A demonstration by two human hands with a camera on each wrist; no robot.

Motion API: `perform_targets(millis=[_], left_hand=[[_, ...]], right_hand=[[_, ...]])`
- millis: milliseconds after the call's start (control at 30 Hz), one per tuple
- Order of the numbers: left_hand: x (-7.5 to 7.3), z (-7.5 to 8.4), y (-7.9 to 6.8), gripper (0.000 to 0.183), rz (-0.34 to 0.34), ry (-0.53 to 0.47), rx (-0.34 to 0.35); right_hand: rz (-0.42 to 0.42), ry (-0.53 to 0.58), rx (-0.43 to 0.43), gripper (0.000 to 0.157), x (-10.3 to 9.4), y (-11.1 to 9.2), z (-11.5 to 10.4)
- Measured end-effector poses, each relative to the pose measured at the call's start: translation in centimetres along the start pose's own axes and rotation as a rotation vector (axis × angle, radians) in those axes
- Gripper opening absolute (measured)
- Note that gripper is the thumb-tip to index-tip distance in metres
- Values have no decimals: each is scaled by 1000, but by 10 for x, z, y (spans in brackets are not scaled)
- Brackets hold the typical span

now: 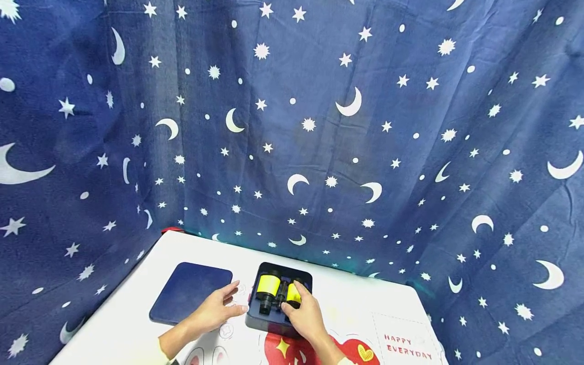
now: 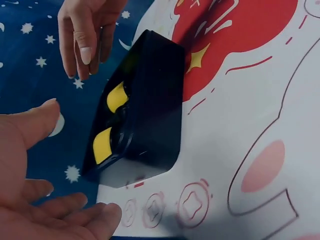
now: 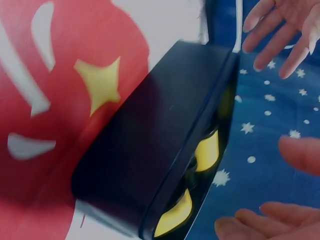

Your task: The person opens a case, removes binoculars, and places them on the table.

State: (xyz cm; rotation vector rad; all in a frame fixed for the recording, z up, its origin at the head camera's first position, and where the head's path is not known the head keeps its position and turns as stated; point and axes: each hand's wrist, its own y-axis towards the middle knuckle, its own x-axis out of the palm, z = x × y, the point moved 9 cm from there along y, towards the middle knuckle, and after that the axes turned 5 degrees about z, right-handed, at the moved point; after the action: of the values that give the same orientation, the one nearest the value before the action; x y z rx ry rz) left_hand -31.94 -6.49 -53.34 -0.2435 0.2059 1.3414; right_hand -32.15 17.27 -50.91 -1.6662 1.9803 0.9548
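Yellow-and-black binoculars (image 1: pixel 268 285) lie inside a dark open box (image 1: pixel 279 326) on the table; in both wrist views only their yellow bands show above the rim. My left hand (image 1: pixel 215 308) is beside the box's left side, thumb and fingers spread, holding nothing. Over the box's right part hangs my right hand (image 1: pixel 306 312), covering some of the right barrel in the head view. Its fingers (image 3: pixel 270 222) stand apart from the binoculars in the right wrist view, with the thumb spread away from them.
A flat dark blue lid (image 1: pixel 193 291) lies on the table to the left of the box. The white table cover (image 1: pixel 351 294) carries printed red shapes and lettering. Behind the table hangs a blue curtain (image 1: pixel 319 152) with stars and moons.
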Motion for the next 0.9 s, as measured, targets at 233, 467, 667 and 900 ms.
perform_targets(millis=[233, 467, 667, 900], left_hand=[[21, -10, 8, 91, -39, 9, -9], [35, -21, 21, 81, -54, -25, -3], [43, -27, 27, 68, -56, -78, -26], [42, -36, 33, 49, 1, -84, -46]], right_hand=[[-125, -123, -105, 77, 14, 14, 6], [-242, -324, -205, 90, 32, 26, 10], [-271, -496, -306, 99, 45, 35, 12], [-300, -570, -347, 105, 57, 44, 21]])
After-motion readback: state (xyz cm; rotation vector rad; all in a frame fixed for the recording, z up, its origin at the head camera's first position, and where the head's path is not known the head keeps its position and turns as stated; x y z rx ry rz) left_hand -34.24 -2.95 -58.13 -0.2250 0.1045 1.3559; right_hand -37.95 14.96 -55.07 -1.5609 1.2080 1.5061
